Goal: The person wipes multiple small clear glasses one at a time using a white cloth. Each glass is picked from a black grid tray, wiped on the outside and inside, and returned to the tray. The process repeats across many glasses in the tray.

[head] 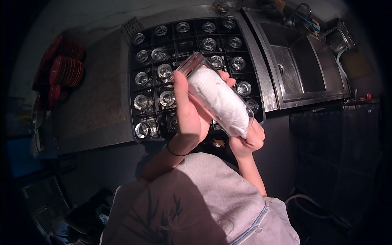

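Observation:
My left hand (190, 104) is wrapped around a tall clear drinking glass (191, 62), which is tilted with its mouth towards my right hand. A white cloth (219, 98) is stuffed inside the glass. At the mouth, my right hand (249, 136) grips the end of the cloth, with its fingers partly hidden. Beneath the hands lies a black compartmented glass rack (132, 92), holding several upside-down glasses (141, 102) with their round bases up.
Stacks of red dishes (65, 70) stand at the far left beside a brown mat (101, 82). A perforated piece (132, 27) lies behind the rack. To the right is a stainless steel sink (294, 67), with a faucet and hose near its back corner.

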`<act>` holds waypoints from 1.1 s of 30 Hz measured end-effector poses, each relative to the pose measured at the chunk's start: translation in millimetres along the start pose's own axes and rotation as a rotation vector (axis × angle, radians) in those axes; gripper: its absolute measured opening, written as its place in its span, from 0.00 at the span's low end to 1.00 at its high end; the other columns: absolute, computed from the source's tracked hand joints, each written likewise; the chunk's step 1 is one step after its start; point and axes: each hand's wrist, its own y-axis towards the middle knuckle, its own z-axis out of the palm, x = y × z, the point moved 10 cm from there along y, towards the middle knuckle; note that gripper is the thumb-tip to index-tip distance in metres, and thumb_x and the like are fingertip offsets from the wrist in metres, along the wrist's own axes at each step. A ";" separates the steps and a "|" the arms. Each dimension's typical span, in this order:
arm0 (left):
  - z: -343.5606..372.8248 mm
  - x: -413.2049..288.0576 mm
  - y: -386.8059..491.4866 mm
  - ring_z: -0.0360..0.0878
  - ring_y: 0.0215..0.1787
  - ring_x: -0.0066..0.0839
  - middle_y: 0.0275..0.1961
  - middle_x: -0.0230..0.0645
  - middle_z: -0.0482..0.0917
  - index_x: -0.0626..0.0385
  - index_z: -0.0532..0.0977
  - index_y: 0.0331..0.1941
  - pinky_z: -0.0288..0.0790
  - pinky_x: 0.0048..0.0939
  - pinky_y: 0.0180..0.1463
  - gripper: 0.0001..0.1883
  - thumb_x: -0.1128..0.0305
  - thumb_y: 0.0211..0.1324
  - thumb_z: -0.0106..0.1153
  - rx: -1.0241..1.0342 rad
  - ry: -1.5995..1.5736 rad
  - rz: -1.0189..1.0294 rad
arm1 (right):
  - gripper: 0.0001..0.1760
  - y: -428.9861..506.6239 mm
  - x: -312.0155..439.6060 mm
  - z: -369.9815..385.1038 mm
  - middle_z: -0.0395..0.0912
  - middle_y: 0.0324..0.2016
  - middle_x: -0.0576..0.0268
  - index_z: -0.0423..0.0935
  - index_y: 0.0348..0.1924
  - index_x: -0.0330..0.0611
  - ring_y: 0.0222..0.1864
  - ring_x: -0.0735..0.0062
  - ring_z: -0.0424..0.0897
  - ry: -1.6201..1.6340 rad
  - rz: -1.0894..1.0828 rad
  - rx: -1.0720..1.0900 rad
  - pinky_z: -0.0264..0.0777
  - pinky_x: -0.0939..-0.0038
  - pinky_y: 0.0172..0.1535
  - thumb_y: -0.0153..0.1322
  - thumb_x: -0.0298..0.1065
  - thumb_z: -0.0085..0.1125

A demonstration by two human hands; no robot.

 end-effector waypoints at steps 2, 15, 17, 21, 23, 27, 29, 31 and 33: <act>-7.7 0.1 -5.1 0.76 0.49 0.36 0.45 0.40 0.77 0.54 0.69 0.49 0.71 0.41 0.51 0.33 0.35 0.62 0.34 -0.185 0.118 -0.017 | 0.04 -4.0 16.9 1.4 0.61 0.13 0.64 0.76 0.21 0.34 0.12 0.69 0.64 -0.224 -0.336 -0.072 0.54 0.73 0.15 0.53 0.20 0.62; -35.1 -10.1 0.2 0.78 0.43 0.42 0.39 0.48 0.77 0.54 0.68 0.43 0.74 0.43 0.46 0.24 0.43 0.61 0.46 -0.230 -0.082 -0.073 | 0.21 -44.1 -24.4 -32.3 0.62 0.17 0.67 0.83 0.33 0.38 0.16 0.75 0.62 -0.159 -0.160 -0.028 0.55 0.77 0.21 0.45 0.19 0.62; -35.1 -13.4 -0.7 0.79 0.43 0.42 0.39 0.48 0.77 0.54 0.68 0.43 0.74 0.43 0.46 0.24 0.43 0.61 0.46 -0.250 -0.082 -0.070 | 0.20 -38.9 -25.5 -38.2 0.64 0.19 0.66 0.82 0.33 0.37 0.19 0.75 0.64 -0.135 -0.046 -0.057 0.57 0.77 0.24 0.45 0.19 0.61; -30.8 -12.0 0.8 0.79 0.41 0.43 0.38 0.48 0.78 0.54 0.68 0.42 0.74 0.43 0.45 0.24 0.43 0.60 0.46 -0.227 -0.086 -0.079 | 0.51 -24.4 -45.6 21.4 0.59 0.58 0.42 0.48 0.62 0.39 0.61 0.50 0.64 1.006 0.580 0.284 0.59 0.57 0.61 0.52 0.40 0.68; -25.3 -8.2 2.4 0.80 0.40 0.43 0.37 0.48 0.78 0.55 0.67 0.42 0.74 0.42 0.44 0.24 0.43 0.60 0.45 -0.183 -0.072 -0.112 | 0.61 -28.7 -39.4 43.8 0.57 0.60 0.41 0.41 0.66 0.35 0.63 0.52 0.62 1.284 0.798 0.389 0.57 0.57 0.64 0.50 0.45 0.70; -19.3 -11.9 7.0 0.80 0.40 0.42 0.37 0.47 0.78 0.56 0.66 0.43 0.74 0.41 0.44 0.26 0.42 0.60 0.44 -0.126 0.015 -0.102 | 0.65 -35.0 -27.6 68.4 0.61 0.60 0.44 0.35 0.69 0.33 0.59 0.59 0.69 1.417 0.919 0.534 0.61 0.64 0.61 0.51 0.42 0.72; -23.9 -21.8 9.7 0.79 0.39 0.41 0.36 0.47 0.78 0.57 0.66 0.43 0.73 0.39 0.45 0.26 0.42 0.60 0.43 -0.151 0.085 -0.058 | 0.59 -53.0 -35.4 74.4 0.66 0.57 0.46 0.42 0.68 0.32 0.54 0.61 0.73 1.268 0.988 0.696 0.66 0.67 0.57 0.53 0.37 0.71; -28.5 -32.9 12.4 0.79 0.38 0.41 0.36 0.46 0.78 0.56 0.66 0.43 0.72 0.37 0.45 0.26 0.42 0.60 0.43 -0.180 0.155 0.013 | 0.49 -62.7 -38.5 79.7 0.75 0.47 0.51 0.52 0.64 0.31 0.45 0.67 0.78 1.199 1.039 0.784 0.71 0.71 0.50 0.53 0.29 0.68; -35.2 -39.7 14.2 0.79 0.39 0.39 0.37 0.45 0.78 0.55 0.66 0.42 0.71 0.35 0.44 0.26 0.41 0.59 0.43 -0.230 0.151 0.026 | 0.47 -80.2 -46.4 81.7 0.77 0.43 0.52 0.54 0.63 0.31 0.43 0.69 0.79 1.209 1.041 0.868 0.71 0.71 0.49 0.53 0.28 0.67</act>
